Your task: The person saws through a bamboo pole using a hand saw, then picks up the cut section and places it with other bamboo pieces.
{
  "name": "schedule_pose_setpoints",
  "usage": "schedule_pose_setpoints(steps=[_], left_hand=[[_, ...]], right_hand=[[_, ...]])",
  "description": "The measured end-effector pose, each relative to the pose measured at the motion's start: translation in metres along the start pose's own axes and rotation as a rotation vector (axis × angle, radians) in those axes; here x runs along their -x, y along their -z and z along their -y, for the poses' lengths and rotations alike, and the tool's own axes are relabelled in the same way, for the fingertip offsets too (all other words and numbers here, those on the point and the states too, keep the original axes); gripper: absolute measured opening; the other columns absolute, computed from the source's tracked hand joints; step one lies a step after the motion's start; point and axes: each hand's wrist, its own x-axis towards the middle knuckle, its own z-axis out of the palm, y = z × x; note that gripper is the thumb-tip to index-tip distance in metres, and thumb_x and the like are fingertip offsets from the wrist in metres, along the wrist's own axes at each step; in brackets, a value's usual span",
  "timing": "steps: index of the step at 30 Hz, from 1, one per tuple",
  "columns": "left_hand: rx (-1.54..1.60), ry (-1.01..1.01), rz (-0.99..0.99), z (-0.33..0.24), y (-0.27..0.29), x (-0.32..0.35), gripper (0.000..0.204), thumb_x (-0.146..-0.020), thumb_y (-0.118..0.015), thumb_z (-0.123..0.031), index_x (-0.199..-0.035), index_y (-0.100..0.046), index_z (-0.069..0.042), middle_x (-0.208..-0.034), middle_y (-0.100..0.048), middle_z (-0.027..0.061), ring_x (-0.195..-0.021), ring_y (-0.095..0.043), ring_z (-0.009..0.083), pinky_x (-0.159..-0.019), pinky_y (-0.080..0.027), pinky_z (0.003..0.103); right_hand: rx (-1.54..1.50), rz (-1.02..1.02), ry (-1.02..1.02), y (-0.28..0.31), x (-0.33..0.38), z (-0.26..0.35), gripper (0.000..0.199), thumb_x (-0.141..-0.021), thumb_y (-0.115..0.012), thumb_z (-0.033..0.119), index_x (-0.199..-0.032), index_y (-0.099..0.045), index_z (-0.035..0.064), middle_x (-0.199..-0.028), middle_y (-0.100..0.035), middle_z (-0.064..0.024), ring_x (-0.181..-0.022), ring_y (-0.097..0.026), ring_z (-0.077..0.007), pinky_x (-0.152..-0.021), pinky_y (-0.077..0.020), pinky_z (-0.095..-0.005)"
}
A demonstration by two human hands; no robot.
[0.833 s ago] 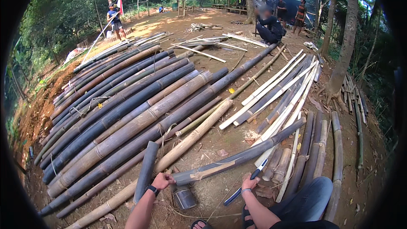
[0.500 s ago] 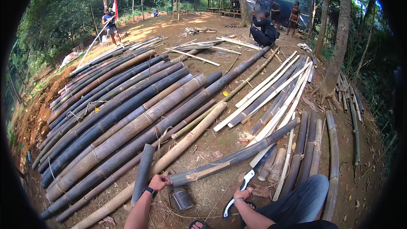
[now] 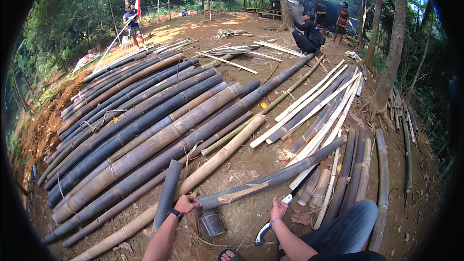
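A dark bamboo pole with a pale scraped strip slants before me. Its near end lies at the fingertips of my left hand, which are pinched together on the rim. My right hand is closed around the white and black handle of a hand saw. The saw's dark blade points away and partly passes behind the pole. A short, wide bamboo piece lies on the soil just below the pole's end. Left of my left hand, a short dark bamboo length leans across a long pale bamboo pole.
Many thick bamboo poles lie stacked on the left. Pale split strips and more poles spread to the right, near a tree trunk. One person squats at the far end; another stands far left.
My right hand with the saw has moved a little farther away, toward the pole. My left hand stays at the pole's end. The whole view has shifted slightly.
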Motion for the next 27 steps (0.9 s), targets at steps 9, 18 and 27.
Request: schedule_pose_setpoints(steps=[9,18,27], left_hand=[[-0.424,-0.228,-0.664,-0.047,-0.025,0.057,0.081,-0.065,-0.083,-0.036,-0.127,-0.047,0.001,-0.126,-0.048,0.0220,-0.120,-0.047,0.0373,-0.102,-0.040,0.044],[-0.013,0.125,-0.694,-0.012,-0.179,0.124,0.097,-0.061,-0.085,-0.028,-0.136,-0.035,0.007,-0.136,-0.036,0.0278,-0.128,-0.036,0.0441,-0.109,-0.031,0.050],[0.151,0.308,-0.812,-0.005,-0.210,0.103,0.110,-0.055,-0.090,-0.027,-0.141,-0.031,0.007,-0.135,-0.041,0.0280,-0.129,-0.037,0.0434,-0.111,-0.030,0.047]], right_hand=[[-0.168,0.303,-0.229,-0.055,-0.034,0.045,0.099,-0.076,-0.079,0.049,-0.142,-0.026,-0.0015,-0.139,-0.039,-0.0253,-0.125,-0.045,-0.0408,-0.101,-0.0411,-0.0489],[-0.188,0.241,-0.170,-0.078,-0.051,0.037,0.098,-0.076,-0.083,0.028,-0.143,-0.015,0.0055,-0.132,-0.046,-0.0208,-0.115,-0.055,-0.0357,-0.095,-0.0428,-0.0591],[0.013,0.061,0.152,-0.090,-0.069,0.017,0.091,-0.069,-0.088,0.025,-0.132,-0.030,-0.0081,-0.123,-0.053,-0.0228,-0.113,-0.055,-0.0309,-0.095,-0.0456,-0.0439]])
